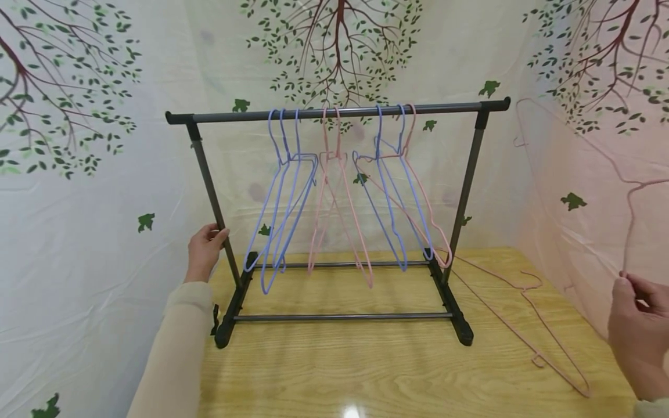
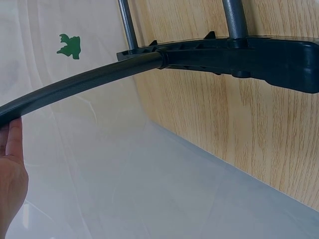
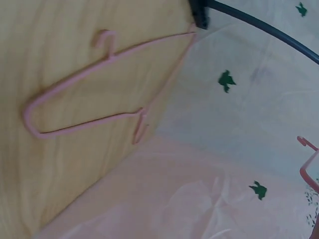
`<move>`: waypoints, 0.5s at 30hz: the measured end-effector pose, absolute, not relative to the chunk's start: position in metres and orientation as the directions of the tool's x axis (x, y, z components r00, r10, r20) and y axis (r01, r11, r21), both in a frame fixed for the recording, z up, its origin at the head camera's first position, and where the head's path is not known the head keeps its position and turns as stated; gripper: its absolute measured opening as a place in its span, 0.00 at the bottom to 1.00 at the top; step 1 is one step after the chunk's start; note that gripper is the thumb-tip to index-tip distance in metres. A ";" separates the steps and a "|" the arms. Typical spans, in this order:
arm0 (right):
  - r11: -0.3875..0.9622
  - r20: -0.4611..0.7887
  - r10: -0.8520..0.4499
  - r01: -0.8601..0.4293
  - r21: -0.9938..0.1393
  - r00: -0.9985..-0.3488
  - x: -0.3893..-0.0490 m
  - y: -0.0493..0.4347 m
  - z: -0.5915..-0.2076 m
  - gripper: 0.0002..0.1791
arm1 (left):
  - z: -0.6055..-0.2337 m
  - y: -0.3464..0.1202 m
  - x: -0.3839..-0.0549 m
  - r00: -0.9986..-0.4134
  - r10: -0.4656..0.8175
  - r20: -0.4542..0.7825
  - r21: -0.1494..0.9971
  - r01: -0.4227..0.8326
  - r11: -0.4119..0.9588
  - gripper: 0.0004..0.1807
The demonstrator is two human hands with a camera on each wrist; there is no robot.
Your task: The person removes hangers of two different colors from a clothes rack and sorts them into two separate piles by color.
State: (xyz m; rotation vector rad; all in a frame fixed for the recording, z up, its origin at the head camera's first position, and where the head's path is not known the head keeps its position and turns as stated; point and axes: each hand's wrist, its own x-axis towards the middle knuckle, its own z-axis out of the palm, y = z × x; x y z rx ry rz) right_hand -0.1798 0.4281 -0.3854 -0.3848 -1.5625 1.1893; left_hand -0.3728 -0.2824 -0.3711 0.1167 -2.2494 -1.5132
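My left hand (image 1: pixel 205 251) grips the left post (image 1: pixel 209 180) of a black clothes rack (image 1: pixel 334 114). In the left wrist view, the fingers (image 2: pixel 15 139) lie against that post. At the right edge, my right hand (image 1: pixel 640 331) pinches a pink hanger (image 1: pixel 630 215) by its hook end, in the air, apart from the rack. Its tip shows at the right wrist view's edge. On the rail hang several blue hangers (image 1: pixel 284 197), in a left and a right group. Two pink hangers (image 1: pixel 351 215) hang in the middle, another pink one (image 1: pixel 430 203) at the right.
A pink hanger (image 1: pixel 554 325) lies on the wooden table (image 1: pixel 334 366), right of the rack's foot (image 1: pixel 462 331). Behind stands a pale cloth backdrop (image 1: pixel 157 174) printed with trees and green leaves.
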 end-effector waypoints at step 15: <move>0.601 0.576 0.563 -0.185 -0.778 -0.593 -0.174 0.430 -0.428 0.05 | -0.371 -0.282 -0.373 -0.909 -0.296 0.293 0.907 0.165 0.388 0.26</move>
